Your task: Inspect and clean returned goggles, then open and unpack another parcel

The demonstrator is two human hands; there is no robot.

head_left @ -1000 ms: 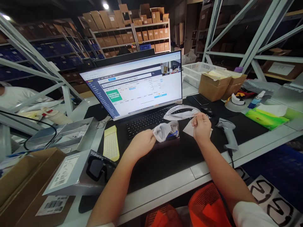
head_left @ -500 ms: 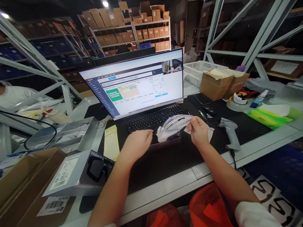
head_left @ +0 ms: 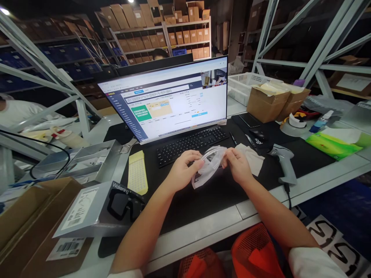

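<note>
My left hand (head_left: 183, 168) and my right hand (head_left: 237, 166) both grip a clear plastic bag (head_left: 209, 165) with a dark item inside, held just above the black desk mat (head_left: 203, 193) in front of the keyboard (head_left: 191, 144). The fingers of both hands are curled on the bag's two ends. A white cloth (head_left: 251, 157) lies on the mat just right of my right hand. Behind the keyboard the monitor (head_left: 168, 101) shows a web form.
A grey barcode scanner (head_left: 284, 162) stands to the right. A grey sunglasses box (head_left: 101, 208) and cardboard boxes (head_left: 26, 227) sit at the left, a yellow label sheet (head_left: 136, 173) beside them. Brown boxes (head_left: 272, 101), tape (head_left: 291, 122), a tissue pack (head_left: 333, 142) and a white basket (head_left: 246, 83) lie right.
The bag was held spread and higher, the right hand lifting one end. Both hands have come down and together, bunching the bag between them above the mat.
</note>
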